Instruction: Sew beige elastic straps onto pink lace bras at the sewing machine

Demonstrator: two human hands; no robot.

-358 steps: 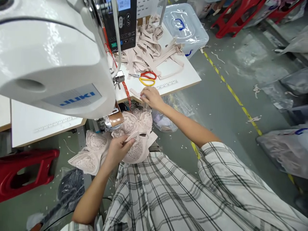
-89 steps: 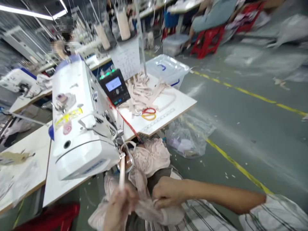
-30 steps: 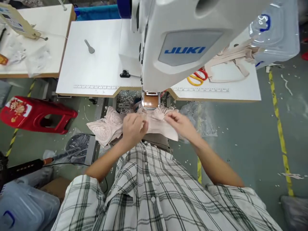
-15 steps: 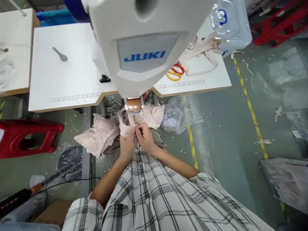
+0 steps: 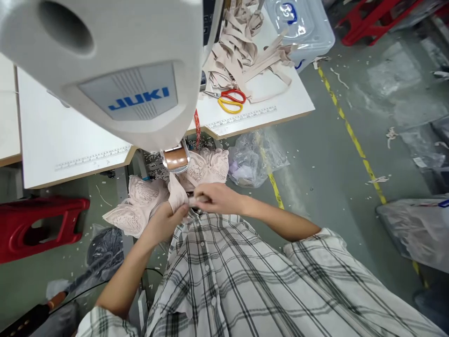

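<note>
A pale pink lace bra (image 5: 140, 206) hangs off the front of the white Juki sewing machine (image 5: 115, 70), under its copper-coloured arm end (image 5: 175, 159). My left hand (image 5: 164, 222) grips a fold of the pink fabric (image 5: 177, 196) just below that arm. My right hand (image 5: 217, 199) pinches a short pink strap end (image 5: 196, 200) right beside the left hand's fingers. Both hands are held close to my plaid shirt.
A heap of pink straps (image 5: 242, 51) and red-and-yellow scissors (image 5: 228, 99) lie on the white table (image 5: 252, 107). Behind stands a clear lidded box (image 5: 301, 23). A plastic bag (image 5: 252, 159) is under the table edge, a red stool (image 5: 35, 227) at left.
The view has swung left and the machine head fills more of it. My hands have drawn slightly apart, the right one now lying sideways on the strap end.
</note>
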